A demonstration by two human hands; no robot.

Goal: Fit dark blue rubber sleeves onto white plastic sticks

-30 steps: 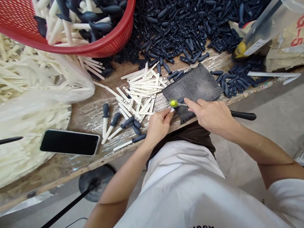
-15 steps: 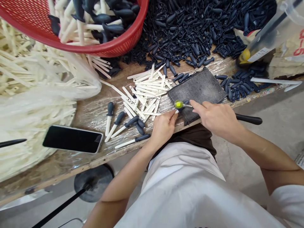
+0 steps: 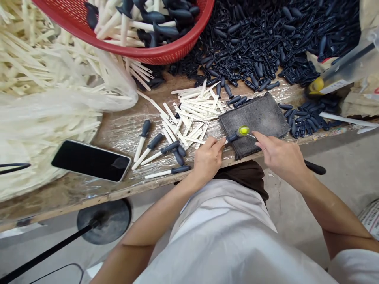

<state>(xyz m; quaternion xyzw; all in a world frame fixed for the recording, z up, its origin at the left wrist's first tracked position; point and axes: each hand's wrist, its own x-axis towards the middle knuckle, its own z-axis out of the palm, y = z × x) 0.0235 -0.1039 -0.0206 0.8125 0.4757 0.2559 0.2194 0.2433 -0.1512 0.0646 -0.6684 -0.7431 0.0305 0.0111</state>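
My right hand (image 3: 280,157) is closed around a hammer (image 3: 243,131) with a yellow-green face and a metal shaft. Its black grip end sticks out behind the hand. The hammer head is over a dark grey pad (image 3: 262,114), right beside a dark blue plastic handle (image 3: 233,138). My left hand (image 3: 208,157) pinches the white blade end of that handled piece, holding it low at the pad's left edge. To the left lie several white blades with blue handles (image 3: 152,145). A heap of loose white strips (image 3: 195,108) sits just beyond my left hand.
A red basket (image 3: 166,55) of handled pieces stands at the back left. Behind the pad spreads a large pile of blue handle halves (image 3: 248,47). A phone (image 3: 91,159) and a plastic bag of white strips (image 3: 112,96) lie left. A clear container (image 3: 352,65) leans at right.
The view has shifted, so the bench things appear further right. The hammer head has moved from the handle's left end to its right end. Both hands keep their grip.
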